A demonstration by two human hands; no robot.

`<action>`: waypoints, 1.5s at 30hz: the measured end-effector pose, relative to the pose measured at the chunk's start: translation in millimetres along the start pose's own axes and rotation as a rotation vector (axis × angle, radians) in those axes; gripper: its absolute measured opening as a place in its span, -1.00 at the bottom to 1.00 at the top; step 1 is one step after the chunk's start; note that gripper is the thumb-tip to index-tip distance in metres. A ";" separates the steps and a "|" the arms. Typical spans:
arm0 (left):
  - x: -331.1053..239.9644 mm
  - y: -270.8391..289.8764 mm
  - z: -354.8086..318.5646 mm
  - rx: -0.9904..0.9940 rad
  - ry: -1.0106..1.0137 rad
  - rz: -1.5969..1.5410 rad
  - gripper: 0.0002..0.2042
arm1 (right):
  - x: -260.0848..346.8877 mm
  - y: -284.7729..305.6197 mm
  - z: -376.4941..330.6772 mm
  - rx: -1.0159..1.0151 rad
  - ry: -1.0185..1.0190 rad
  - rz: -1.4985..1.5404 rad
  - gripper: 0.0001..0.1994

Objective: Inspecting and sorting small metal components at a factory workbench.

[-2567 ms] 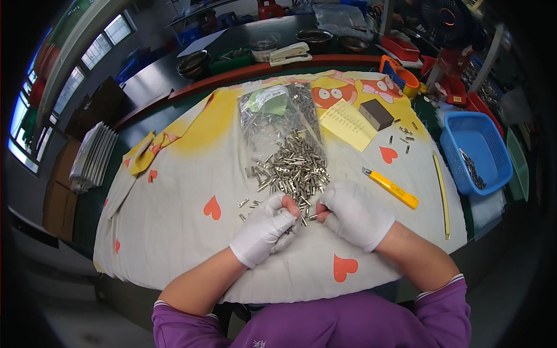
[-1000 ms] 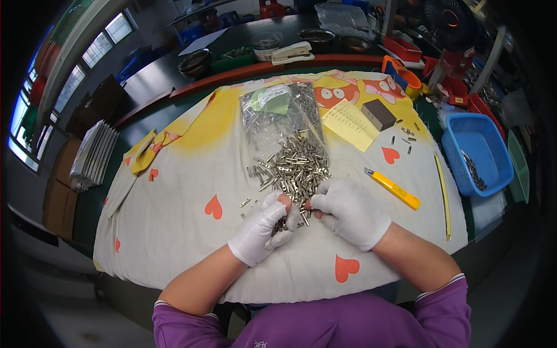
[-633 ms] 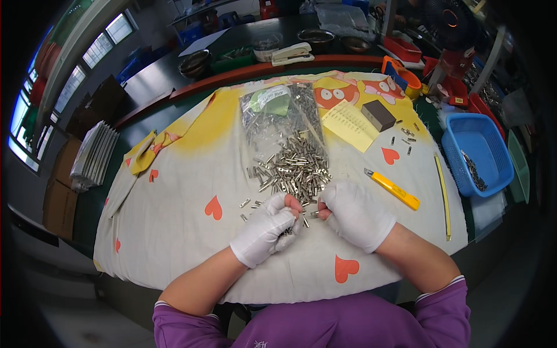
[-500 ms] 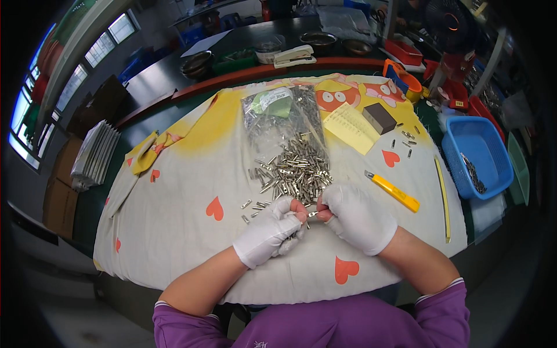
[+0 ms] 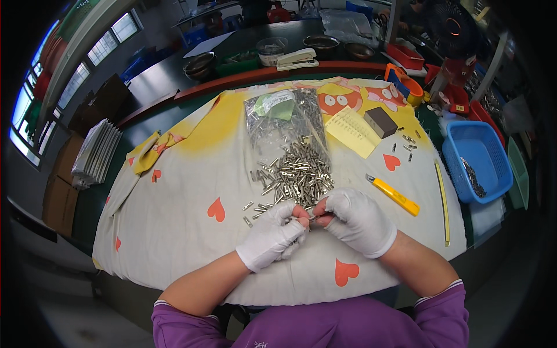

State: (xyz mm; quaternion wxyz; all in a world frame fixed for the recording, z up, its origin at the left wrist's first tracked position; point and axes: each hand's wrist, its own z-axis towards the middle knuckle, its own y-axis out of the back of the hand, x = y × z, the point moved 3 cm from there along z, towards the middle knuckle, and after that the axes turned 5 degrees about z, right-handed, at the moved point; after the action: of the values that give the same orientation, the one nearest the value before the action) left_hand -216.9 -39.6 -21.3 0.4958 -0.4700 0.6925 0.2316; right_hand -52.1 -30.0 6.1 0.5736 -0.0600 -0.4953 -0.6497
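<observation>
In the head view, the person's left hand (image 5: 272, 234) and right hand (image 5: 361, 223), both in white gloves with bare fingertips, meet at the near edge of a heap of metal pieces (image 5: 301, 174). The left hand is curled, its thumb and forefinger pinching 1 end of a small metal piece (image 5: 313, 218); the right hand's thumb and forefinger grip the other end, so the piece sits between the 2 sets of fingertips, partly hidden by them. The heap spills toward the near side from a clear plastic bag (image 5: 264, 142) bearing a green label (image 5: 281, 109), and 2 pieces lie apart just left of it. To the right of the bag, a yellow paper (image 5: 351, 130) lies flat with a dark block (image 5: 381, 122) at its right edge; a few loose pieces (image 5: 409, 139) are scattered right of the block. Nearer, a yellow utility knife (image 5: 397, 196) lies slantwise to the right of the heap, and a yellow strip (image 5: 442, 203) lies farther right. All this rests on a pale cloth (image 5: 174, 232) with red hearts, spread over a green worktop (image 5: 110, 194). At the right, a blue basket (image 5: 490, 159) holds more metal parts (image 5: 473, 177).
</observation>
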 end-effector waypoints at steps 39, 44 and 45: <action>5.6 13.7 9.4 0.162 -0.172 -0.469 -0.84 | -3.2 -14.9 2.0 0.197 -0.129 -0.275 -0.86; 9.6 13.2 9.1 0.056 -0.137 -0.356 -0.81 | -15.2 -17.5 -1.2 0.260 -0.248 -0.297 -0.92; 9.2 12.7 8.9 0.006 -0.142 -0.302 -0.81 | -15.2 -16.4 -1.6 0.259 -0.248 -0.298 -0.92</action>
State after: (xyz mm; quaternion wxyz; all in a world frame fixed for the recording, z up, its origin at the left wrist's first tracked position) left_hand -224.5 -30.8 -35.0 0.5741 -0.5497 0.5778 0.1854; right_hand -59.4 -23.2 -14.0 0.4088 0.0086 -0.6447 -0.6459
